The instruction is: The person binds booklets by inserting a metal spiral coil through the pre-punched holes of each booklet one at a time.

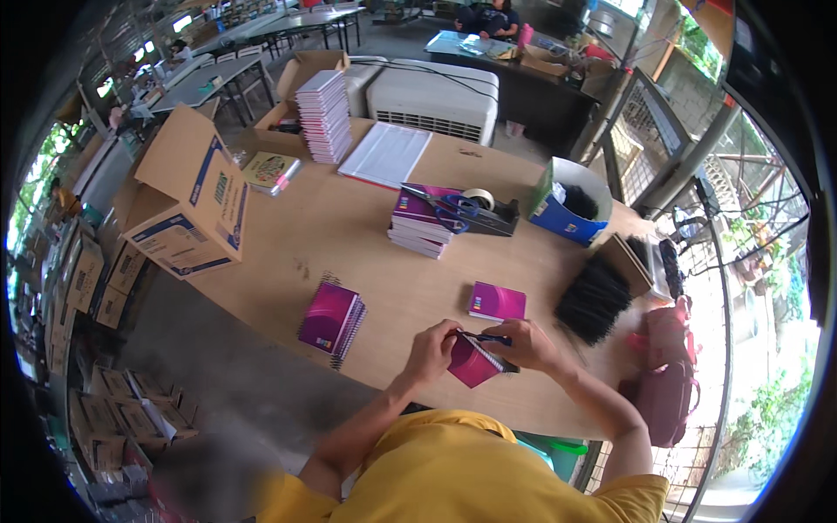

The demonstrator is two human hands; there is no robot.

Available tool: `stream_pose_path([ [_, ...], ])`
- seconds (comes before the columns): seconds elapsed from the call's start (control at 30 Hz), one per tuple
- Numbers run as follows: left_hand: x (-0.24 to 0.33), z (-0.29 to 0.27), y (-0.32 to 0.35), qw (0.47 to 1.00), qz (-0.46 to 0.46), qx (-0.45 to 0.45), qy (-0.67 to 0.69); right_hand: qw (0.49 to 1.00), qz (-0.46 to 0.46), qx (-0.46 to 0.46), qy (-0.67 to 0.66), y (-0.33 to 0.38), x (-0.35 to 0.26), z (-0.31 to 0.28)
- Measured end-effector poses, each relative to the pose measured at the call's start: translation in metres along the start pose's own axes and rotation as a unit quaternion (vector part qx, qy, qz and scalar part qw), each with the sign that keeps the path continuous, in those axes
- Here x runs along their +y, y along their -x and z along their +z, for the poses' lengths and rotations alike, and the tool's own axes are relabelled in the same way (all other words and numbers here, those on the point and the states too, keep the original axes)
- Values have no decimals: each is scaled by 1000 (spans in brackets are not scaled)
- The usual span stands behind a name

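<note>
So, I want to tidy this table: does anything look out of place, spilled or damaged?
No spill or damage stands out. Slightly odd: blue-handled scissors lie on a stack of purple notebooks rather than on the tabletop, whose left part bears dark smudges.

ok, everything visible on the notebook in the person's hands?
The notebook is small, with a purple-magenta cover that looks like smooth card. Pale binding runs along its upper-right edge; fine detail is too small to tell. It appears closed and sits at a slant near the near edge of the table. The left hand pinches its upper corner; the right hand holds a dark tool at the bound edge. Whether it touches the table is unclear.
</note>
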State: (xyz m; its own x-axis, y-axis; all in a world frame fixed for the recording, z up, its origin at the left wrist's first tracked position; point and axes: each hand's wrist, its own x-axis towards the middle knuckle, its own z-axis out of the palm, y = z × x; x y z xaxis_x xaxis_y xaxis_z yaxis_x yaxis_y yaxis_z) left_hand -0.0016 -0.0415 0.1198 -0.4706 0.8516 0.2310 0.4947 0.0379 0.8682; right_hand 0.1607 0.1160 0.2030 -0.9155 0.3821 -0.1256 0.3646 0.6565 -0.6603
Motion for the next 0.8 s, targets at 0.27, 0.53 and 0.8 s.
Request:
stream_pose_path([
  [0.27,-46,-179,-58,948,58,107,-293,947,114,292,73,81,68,8],
  [0.53,-106,-175,-44,926,90,-101,-352,875,220,367,228,176,163,98],
  [0.8,-91,-169,-44,910,169,-32,-376,854,188,365,318,192,186,114],
])
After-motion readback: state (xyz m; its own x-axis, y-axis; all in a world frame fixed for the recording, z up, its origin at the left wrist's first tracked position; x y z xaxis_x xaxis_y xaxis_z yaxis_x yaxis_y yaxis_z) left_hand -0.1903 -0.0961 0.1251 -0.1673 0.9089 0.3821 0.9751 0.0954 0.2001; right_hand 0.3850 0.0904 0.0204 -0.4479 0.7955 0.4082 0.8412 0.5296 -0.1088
